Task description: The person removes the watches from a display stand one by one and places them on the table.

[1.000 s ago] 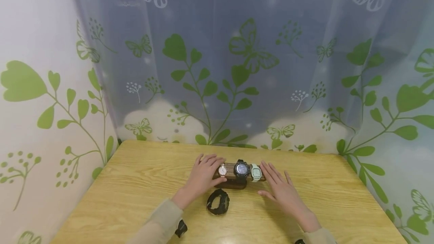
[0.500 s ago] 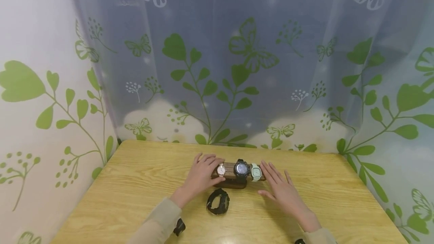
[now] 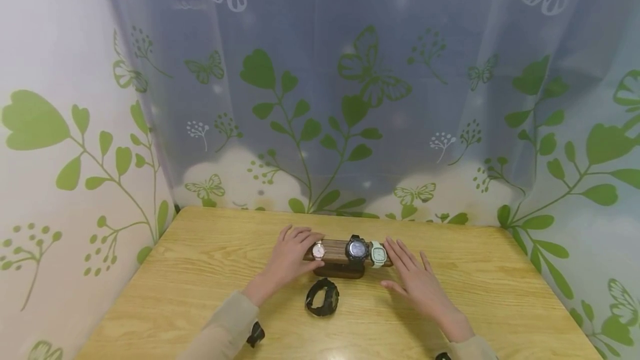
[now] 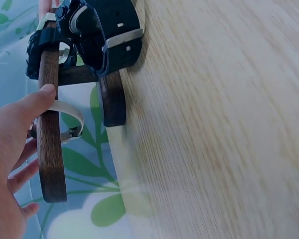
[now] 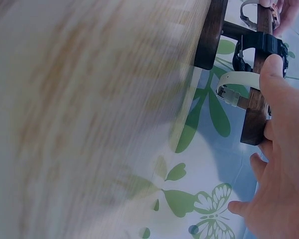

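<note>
A dark wooden watch stand (image 3: pixel 335 250) holds several watches on its crossbar. My left hand (image 3: pixel 287 257) pinches a small round-faced watch (image 3: pixel 318 251) near the bar's left end, thumb in front and fingers behind. In the left wrist view its pale strap (image 4: pixel 70 110) loops round the bar beside my thumb. A chunky black watch (image 3: pixel 357 249) sits right of the bar's middle, and a pale green square watch (image 3: pixel 378 254) is close beside it. My right hand (image 3: pixel 420 285) has straight fingers touching the bar's right end, with the thumb apart below.
Another black watch (image 3: pixel 322 298) stands on its looped strap on the wooden table (image 3: pixel 225 260), in front of the stand's base (image 3: pixel 340 272). A curtain (image 3: pixel 320 99) printed with leaves and butterflies hangs behind the table and along both sides.
My left hand has slid left along the bar with the small watch, widening the gap to the black watch. My right hand has stayed in place.
</note>
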The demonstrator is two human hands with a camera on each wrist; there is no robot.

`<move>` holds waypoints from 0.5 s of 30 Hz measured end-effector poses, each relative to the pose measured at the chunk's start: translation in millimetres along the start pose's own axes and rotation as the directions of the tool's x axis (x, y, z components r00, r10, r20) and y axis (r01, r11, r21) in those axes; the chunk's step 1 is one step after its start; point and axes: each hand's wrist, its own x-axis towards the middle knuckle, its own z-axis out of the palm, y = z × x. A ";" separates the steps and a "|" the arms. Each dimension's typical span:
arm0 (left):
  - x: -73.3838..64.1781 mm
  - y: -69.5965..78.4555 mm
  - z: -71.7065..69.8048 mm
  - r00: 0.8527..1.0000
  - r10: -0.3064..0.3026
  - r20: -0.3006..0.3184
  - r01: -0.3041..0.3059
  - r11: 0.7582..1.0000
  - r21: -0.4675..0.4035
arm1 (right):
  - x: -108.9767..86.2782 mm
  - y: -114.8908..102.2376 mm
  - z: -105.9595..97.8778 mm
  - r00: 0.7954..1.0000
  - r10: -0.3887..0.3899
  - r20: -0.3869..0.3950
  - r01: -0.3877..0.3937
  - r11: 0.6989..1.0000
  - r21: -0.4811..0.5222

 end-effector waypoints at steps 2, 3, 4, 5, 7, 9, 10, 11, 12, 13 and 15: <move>-1.7 -2.1 -1.1 1.000 -0.005 0.000 0.005 1.000 -0.004 | -0.1 -0.2 -0.2 1.000 0.001 0.004 -0.001 1.000 0.002; -2.4 -3.1 -1.5 1.000 -0.005 -0.003 0.005 1.000 -0.005 | -0.1 -0.3 -0.5 1.000 0.001 0.005 -0.001 1.000 0.001; -3.1 -3.9 -2.3 1.000 -0.002 -0.009 0.002 1.000 -0.010 | -0.2 -0.5 -0.8 1.000 0.000 0.004 0.000 1.000 0.000; -3.6 -4.6 -3.0 1.000 0.004 -0.017 -0.004 1.000 -0.008 | -0.2 -0.7 -1.2 1.000 0.000 0.006 0.000 1.000 -0.001; -4.7 -5.8 -5.2 1.000 0.012 -0.025 -0.012 1.000 -0.009 | -0.2 -1.0 -2.0 1.000 -0.002 0.005 0.002 1.000 -0.005; -6.0 -7.6 -6.3 0.999 0.017 -0.031 -0.017 1.000 -0.007 | -0.2 -1.1 -2.5 1.000 -0.003 0.006 0.003 1.000 -0.010; -6.7 -8.5 -6.9 0.999 0.018 -0.033 -0.019 1.000 -0.006 | -0.2 -1.1 -2.5 1.000 -0.004 0.006 0.004 1.000 -0.010; -7.6 -9.7 -7.1 0.999 0.017 -0.031 -0.017 1.000 -0.003 | -0.1 -1.1 -2.5 1.000 -0.004 0.008 0.004 1.000 -0.012; -8.4 -10.9 -7.1 0.999 0.017 -0.029 -0.017 1.000 -0.003 | -0.1 -1.0 -2.4 1.000 -0.003 0.009 0.003 1.000 -0.013; -9.2 -12.4 -6.9 0.999 0.018 -0.031 -0.018 1.000 -0.001 | -0.2 -0.9 -2.2 1.000 -0.002 0.009 0.002 1.000 -0.013; -10.7 -15.0 -6.9 0.999 0.019 -0.029 -0.019 1.000 -0.003 | -0.3 -0.4 -1.6 1.000 -0.003 0.008 0.003 1.000 -0.015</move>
